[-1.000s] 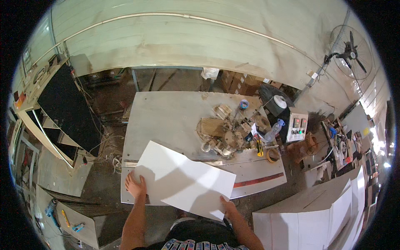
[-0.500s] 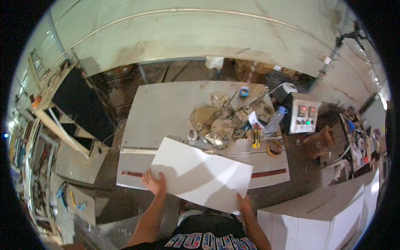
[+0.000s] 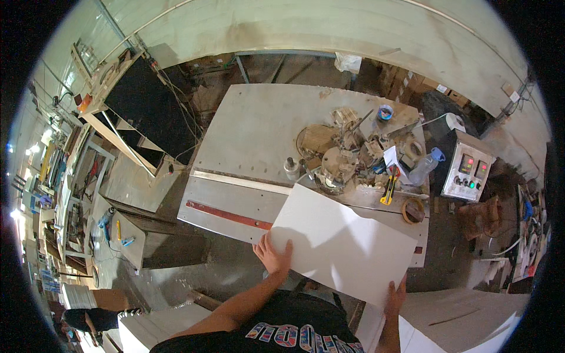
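A white rectangular sheet [image 3: 344,244] with a slightly uneven far edge is held up between my two hands, tilted over the near edge of the work table [image 3: 253,135]. My left hand [image 3: 274,254] is closed on its left edge, thumb on the upper face and fingers at the side. At the near right corner, my right hand [image 3: 395,296] grips the sheet, its fingers partly hidden. Just beyond the sheet lies a cluster of dusty metal machine parts [image 3: 341,162]. A yellow utility knife [image 3: 389,187] rests beside a roll of tape [image 3: 412,210].
A control box [image 3: 468,169] with lit displays stands right of the table, near a clear plastic bottle [image 3: 426,166]. Stacked white sheets [image 3: 453,312] lie at lower right. A drill [image 3: 106,219] sits on a stack at left. Another person [image 3: 91,320] is at far lower left.
My view has turned left, so the table and sheet appear farther right and tilted. Both hands keep hold of the sheet. A person at lower left has come into view.
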Demonstrator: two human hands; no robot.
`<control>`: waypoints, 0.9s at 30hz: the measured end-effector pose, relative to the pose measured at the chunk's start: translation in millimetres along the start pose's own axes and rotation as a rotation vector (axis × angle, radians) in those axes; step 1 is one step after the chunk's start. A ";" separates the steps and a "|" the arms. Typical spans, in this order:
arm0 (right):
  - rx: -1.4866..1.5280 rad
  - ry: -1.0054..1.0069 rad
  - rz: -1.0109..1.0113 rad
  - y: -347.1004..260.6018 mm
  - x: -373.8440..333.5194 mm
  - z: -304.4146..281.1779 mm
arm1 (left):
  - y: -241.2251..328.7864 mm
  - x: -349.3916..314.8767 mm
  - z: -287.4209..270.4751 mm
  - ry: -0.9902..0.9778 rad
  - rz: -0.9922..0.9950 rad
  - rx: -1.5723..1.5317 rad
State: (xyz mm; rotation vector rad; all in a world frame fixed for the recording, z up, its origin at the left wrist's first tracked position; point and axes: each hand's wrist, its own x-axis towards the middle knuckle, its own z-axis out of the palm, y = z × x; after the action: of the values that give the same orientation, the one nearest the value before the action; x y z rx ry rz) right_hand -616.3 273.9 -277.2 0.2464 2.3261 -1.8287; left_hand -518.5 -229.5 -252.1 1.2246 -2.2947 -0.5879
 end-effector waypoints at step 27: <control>-0.084 0.074 0.080 -16.5 -42.6 215.2 | -113.1 208.8 -20.9 0.073 -0.040 0.079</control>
State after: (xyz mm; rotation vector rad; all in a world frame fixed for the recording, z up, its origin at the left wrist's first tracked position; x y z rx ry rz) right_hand -571.6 59.8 -301.5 0.3959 2.3977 -1.7086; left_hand -535.8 -467.2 -257.5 1.3102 -2.2563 -0.4629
